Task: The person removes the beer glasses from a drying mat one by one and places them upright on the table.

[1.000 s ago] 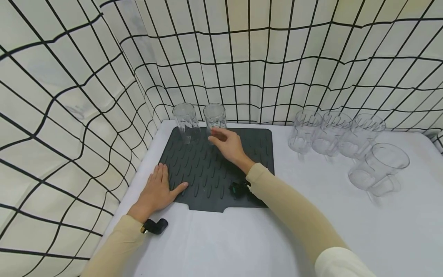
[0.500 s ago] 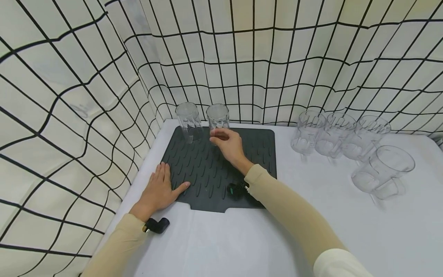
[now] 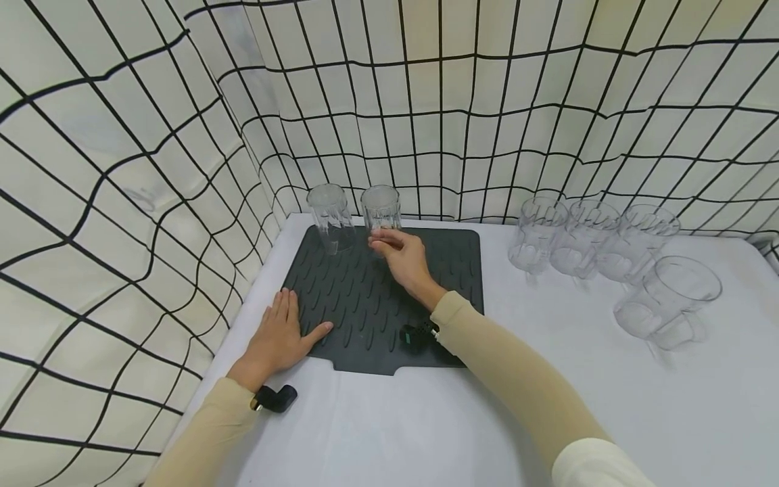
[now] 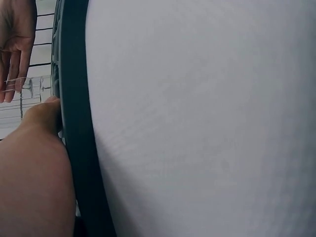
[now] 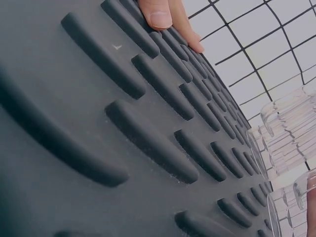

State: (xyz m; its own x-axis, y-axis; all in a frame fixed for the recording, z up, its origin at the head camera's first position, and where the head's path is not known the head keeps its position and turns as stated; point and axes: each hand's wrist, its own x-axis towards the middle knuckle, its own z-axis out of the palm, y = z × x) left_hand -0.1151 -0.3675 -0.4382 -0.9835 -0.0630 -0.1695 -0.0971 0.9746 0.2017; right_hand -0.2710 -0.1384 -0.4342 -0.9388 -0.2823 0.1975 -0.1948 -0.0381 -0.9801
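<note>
My right hand (image 3: 406, 260) is at the front of a clear glass mug (image 3: 381, 203) that stands on the back of the dark ribbed mat (image 3: 365, 304). Thumb and fingertips pinch the mug's handle, largely hidden by the fingers; in the right wrist view only a bit of a finger shows beside a glass handle (image 5: 298, 195). A second clear mug (image 3: 331, 220) stands to its left, its handle facing the front. My left hand (image 3: 276, 338) rests with straight fingers on the mat's left edge, thumb spread over the mat.
On the white table (image 3: 389, 426) at the right, several clear glass mugs stand: a row at the back and a nearer mug (image 3: 666, 297) with its handle toward the front. Black netting (image 3: 426, 135) over white cloth rises behind the table and at the left.
The right thumb and fingertips have drawn closer together at the mug's handle. The left hand and the mugs stay in place; the head view shifts slightly.
</note>
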